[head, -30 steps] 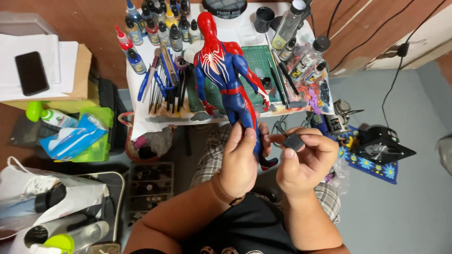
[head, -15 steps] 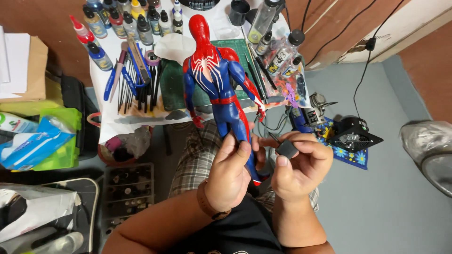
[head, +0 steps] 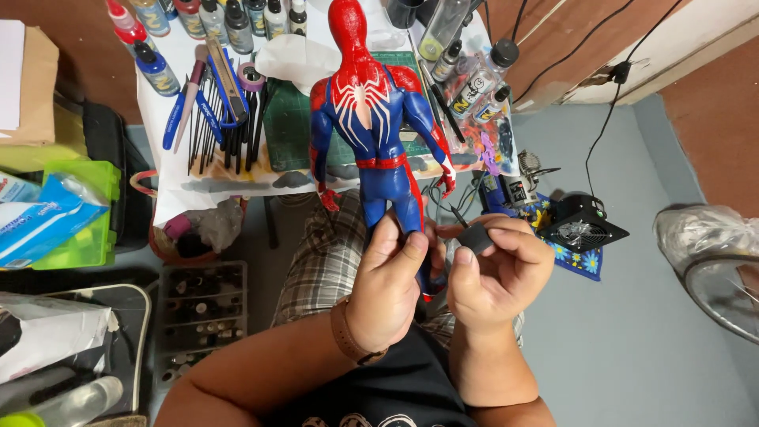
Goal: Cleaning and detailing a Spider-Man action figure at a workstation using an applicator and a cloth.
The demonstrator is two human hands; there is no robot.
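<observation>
Left hand (head: 389,289) grips a red-and-blue action figure (head: 371,126) by its legs; right hand (head: 494,277), just beside, pinches a small dark block (head: 474,238)

Left hand (head: 387,289) raised, fingers curled in a grip; right hand (head: 494,273) beside it, fingertips pinched together.

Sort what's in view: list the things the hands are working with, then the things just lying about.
In hand:
- red and blue plastic action figure, gripped at the legs by the left hand
- small dark grey block, pinched in the right hand

Lying about:
- row of paint bottles
- blue-handled brushes and tools
- green cutting mat
- small black fan
</observation>
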